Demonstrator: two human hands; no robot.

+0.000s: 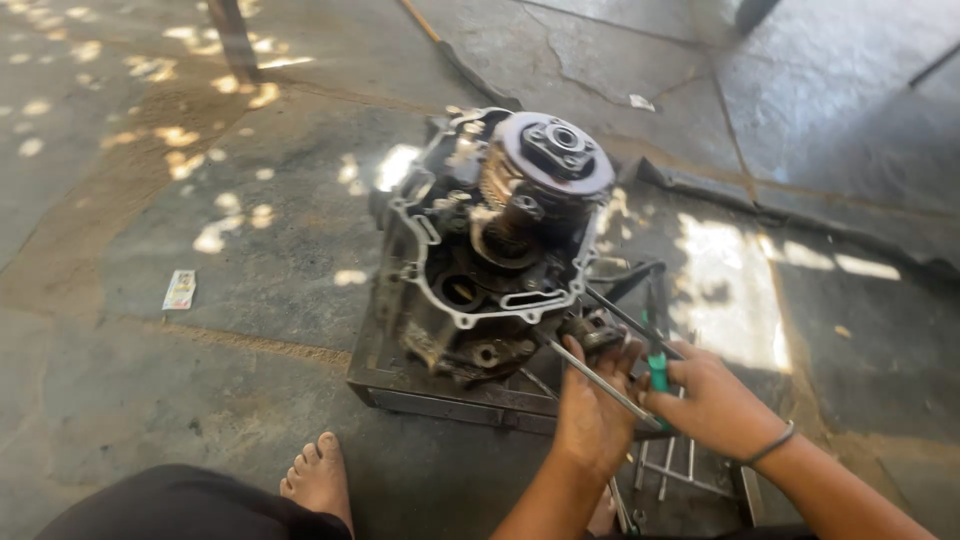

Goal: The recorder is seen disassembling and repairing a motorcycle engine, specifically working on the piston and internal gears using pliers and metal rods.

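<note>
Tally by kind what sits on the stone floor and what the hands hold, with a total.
Engine cases, opened: 1
Metal trays: 1
Green-handled tools: 1
Metal rods: 1
Paper scraps: 2
Hands: 2, left, right
Total: 8

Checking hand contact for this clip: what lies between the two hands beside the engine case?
In the head view, a long metal rod crosses between the left hand and right hand, with a green-handled tool upright in the narrow gap.
</note>
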